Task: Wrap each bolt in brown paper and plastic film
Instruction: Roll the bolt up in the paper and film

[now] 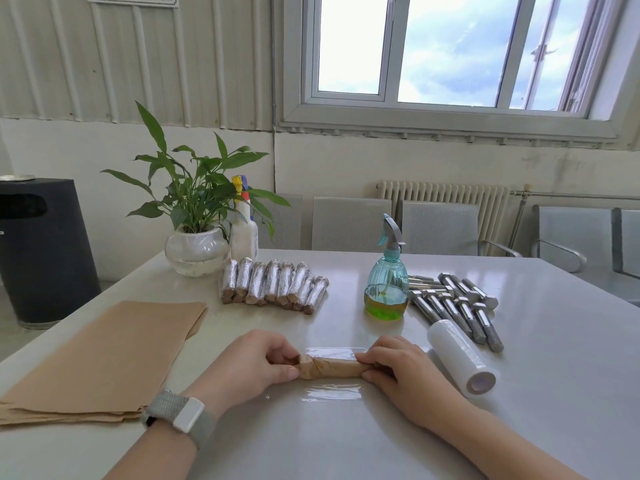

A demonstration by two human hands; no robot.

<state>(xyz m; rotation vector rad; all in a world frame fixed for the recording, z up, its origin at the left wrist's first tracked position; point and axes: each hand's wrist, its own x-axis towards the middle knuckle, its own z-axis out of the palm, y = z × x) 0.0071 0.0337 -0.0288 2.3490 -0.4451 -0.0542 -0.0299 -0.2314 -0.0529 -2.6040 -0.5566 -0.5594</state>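
The paper-wrapped bolt (330, 367) lies left-to-right across the film sheet (330, 391); left hand (258, 363) and right hand (398, 367) pinch its ends.

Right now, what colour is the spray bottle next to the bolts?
The spray bottle is see-through teal-blue, with yellow-green liquid at its bottom. The head view shows it.

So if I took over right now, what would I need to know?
Left hand and right hand each hold one end of a paper-wrapped bolt lying on a film sheet. Finished bolts lie by the plant; bare bolts at right, film roll beside them, paper at left. Next: roll this one in film, then wrap the bare ones.
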